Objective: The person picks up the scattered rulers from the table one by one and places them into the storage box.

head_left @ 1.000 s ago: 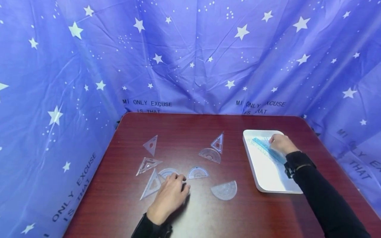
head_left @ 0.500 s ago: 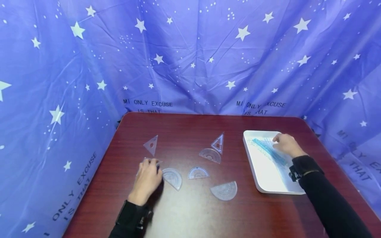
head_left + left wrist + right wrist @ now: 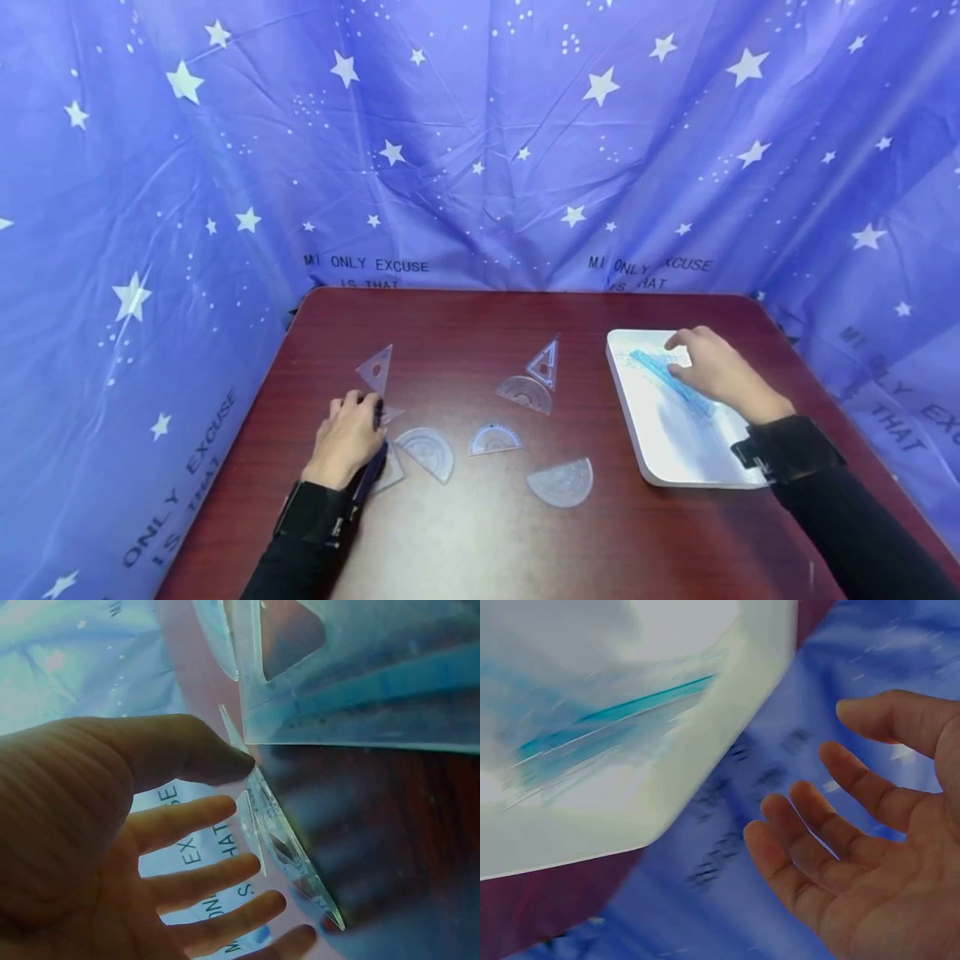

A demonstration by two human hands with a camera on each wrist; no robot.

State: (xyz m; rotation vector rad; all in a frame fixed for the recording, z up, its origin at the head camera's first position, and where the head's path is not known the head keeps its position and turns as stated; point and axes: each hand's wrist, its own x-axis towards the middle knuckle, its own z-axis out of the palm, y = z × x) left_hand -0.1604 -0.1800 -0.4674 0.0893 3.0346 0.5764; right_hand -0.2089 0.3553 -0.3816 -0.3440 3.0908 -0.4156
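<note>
On the desk [image 3: 450,350], a set square [image 3: 273,817] under the spread left hand [image 3: 343,440] looked thin enough to slip any pinch; the right hand [image 3: 716,371] hung slack, empty.

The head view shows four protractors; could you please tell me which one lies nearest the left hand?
The leftmost protractor, just to the right of the left hand; the other three lie farther right, towards the white tray.
</note>
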